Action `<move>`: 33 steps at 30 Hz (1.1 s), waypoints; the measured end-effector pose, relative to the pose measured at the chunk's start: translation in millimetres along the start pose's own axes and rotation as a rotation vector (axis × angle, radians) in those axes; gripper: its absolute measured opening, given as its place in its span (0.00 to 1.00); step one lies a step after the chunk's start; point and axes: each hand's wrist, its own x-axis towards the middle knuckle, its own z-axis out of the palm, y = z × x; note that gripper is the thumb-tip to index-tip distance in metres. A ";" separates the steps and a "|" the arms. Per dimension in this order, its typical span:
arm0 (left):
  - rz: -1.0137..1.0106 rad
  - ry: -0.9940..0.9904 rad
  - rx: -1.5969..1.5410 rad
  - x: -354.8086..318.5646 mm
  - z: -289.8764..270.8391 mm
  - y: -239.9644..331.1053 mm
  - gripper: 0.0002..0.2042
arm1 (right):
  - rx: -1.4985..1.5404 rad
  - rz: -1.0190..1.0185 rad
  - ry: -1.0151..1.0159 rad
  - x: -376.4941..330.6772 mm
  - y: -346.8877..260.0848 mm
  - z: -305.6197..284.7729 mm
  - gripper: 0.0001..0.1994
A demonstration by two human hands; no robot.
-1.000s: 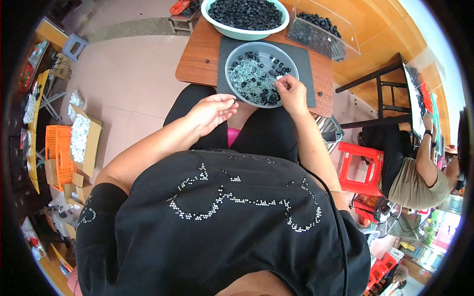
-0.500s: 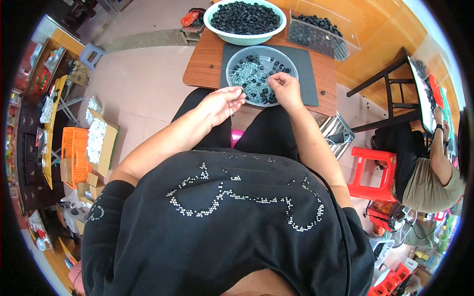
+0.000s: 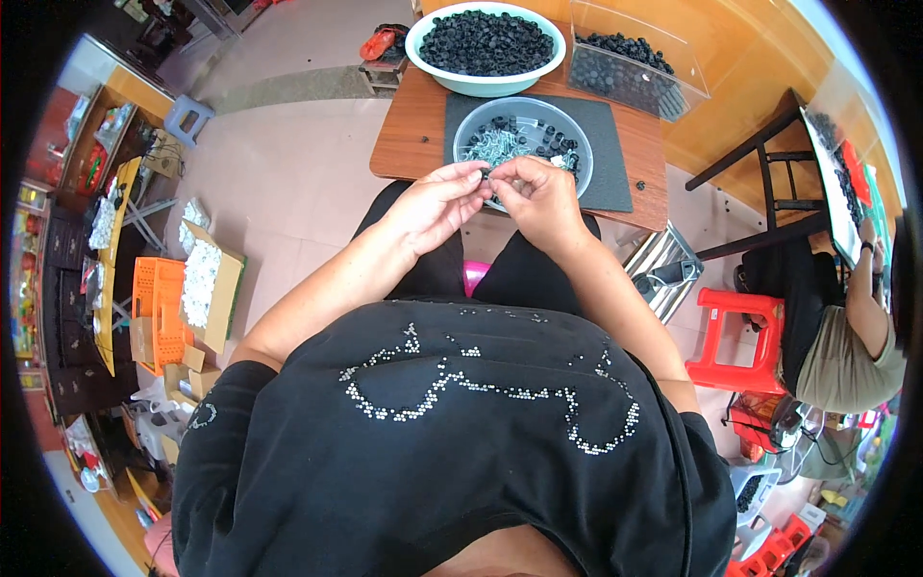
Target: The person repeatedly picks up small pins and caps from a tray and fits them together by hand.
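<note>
Two hands, left [image 3: 437,204] and right [image 3: 538,192], pinch one tiny part over one grey bowl [image 3: 524,144].

Single head-worn fisheye, looking steeply down, close over torso, small table [image 3: 413,144] ahead, edges bent

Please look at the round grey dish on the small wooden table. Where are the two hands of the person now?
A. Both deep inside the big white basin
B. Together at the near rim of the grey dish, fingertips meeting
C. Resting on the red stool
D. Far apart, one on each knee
B: the left hand and the right hand meet fingertip to fingertip at the near rim of the grey dish.
</note>
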 end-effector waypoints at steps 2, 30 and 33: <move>0.025 0.013 0.037 -1.0 3.7 -0.5 0.11 | -0.044 -0.023 0.018 0.6 -0.7 1.1 0.04; -0.193 -0.065 -0.166 12.6 -38.0 -21.7 0.12 | 0.160 0.082 -0.037 -1.2 37.6 18.5 0.04; -0.191 -0.054 -0.173 19.2 -37.9 -22.5 0.14 | 0.067 0.051 -0.018 1.3 32.9 24.4 0.07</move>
